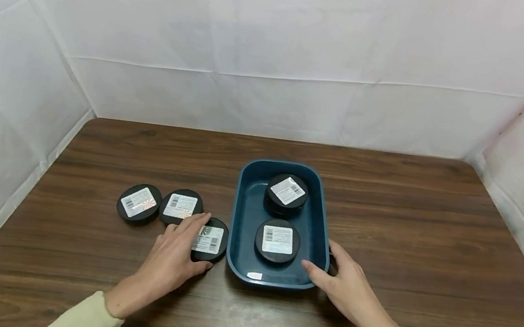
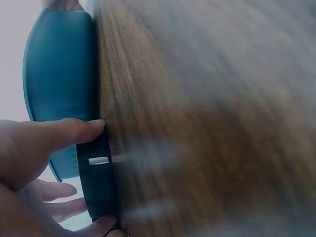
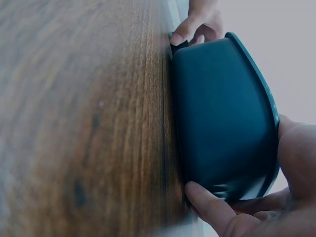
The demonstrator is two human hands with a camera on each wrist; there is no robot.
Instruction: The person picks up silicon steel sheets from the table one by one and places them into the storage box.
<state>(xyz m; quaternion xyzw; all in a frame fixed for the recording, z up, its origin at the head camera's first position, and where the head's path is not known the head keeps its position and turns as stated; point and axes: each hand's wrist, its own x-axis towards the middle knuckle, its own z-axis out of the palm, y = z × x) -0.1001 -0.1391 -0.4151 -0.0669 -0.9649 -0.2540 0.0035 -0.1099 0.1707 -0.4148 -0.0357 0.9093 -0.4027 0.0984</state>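
Two labelled black discs [image 1: 139,204] [image 1: 182,207] sit left of centre; mid-frame, a person's right hand [image 1: 349,287] grips a blue tray [image 1: 246,231]. Beside it, the left hand [image 1: 171,257] clasps a third disc [image 1: 210,240] between thumb and fingers.

Blk disc [image 1: 209,240] w/ white label lies flat just L of upright blue tray [image 1: 250,208] w/ similar discs [image 1: 277,241] inside.

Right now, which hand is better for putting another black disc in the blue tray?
Probably the left hand: its thumb and fingers already grip the black disc just outside the blue tray. The right hand is across the tray, holding its side.
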